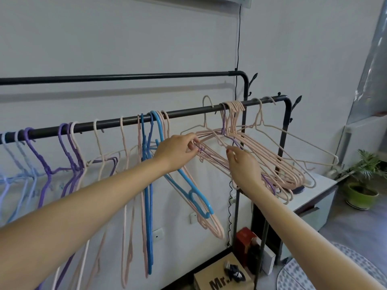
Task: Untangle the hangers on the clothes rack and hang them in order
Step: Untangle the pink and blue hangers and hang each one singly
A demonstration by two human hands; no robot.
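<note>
The left hand reaches up to the left end of a bunch of pink hangers, its fingers curled in and pinching the thin wires where several shoulder ends meet. The right hand comes in just to the right, thumb and forefinger pressed together on a wire near the middle of the same bunch, the other fingers loosely bent below it. A thin purple hanger threads through this pink bunch, its hook beside the pink hooks on the near rail of the black clothes rack.

The pink bunch hangs toward the right end of that rail, tilted so the right shoulders dip low above a white surface. Left of the hands, two blue hangers and more pink ones hang steeply, some crossed. Farther left along the rail hang purple hangers and pale lilac ones, several with their shoulders interlocked. A second, far rail runs higher against the wall.

On the floor at the right stands a potted plant, and a cardboard box lies below the rack.
</note>
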